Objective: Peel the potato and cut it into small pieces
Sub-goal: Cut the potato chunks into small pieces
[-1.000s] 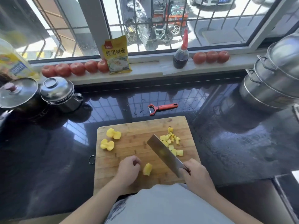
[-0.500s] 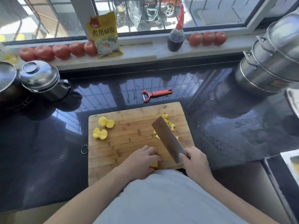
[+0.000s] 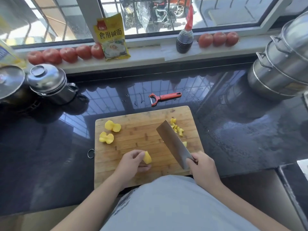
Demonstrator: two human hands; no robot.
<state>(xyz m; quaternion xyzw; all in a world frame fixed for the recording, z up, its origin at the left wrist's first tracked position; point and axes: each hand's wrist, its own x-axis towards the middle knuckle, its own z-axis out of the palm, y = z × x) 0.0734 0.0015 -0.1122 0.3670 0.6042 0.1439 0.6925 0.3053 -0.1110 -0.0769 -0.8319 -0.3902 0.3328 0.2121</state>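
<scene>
A yellow bag [image 3: 112, 38] leans on the window behind the sill [image 3: 150, 52]. Big dark letters on its front say 食用碱面. A small red patch sits above the letters, at the bag's top left corner. It has marks too small to read. Far to the left of the bag, at the picture's edge, a yellow bottle [image 3: 7, 55] has a blue label. Its words are too blurry to read.

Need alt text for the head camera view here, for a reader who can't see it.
A person's left hand pinches a potato chunk over a wooden cutting board while the right hand grips a cleaver. Cut potato pieces lie on the board; a red peeler lies on the black counter behind it.
</scene>
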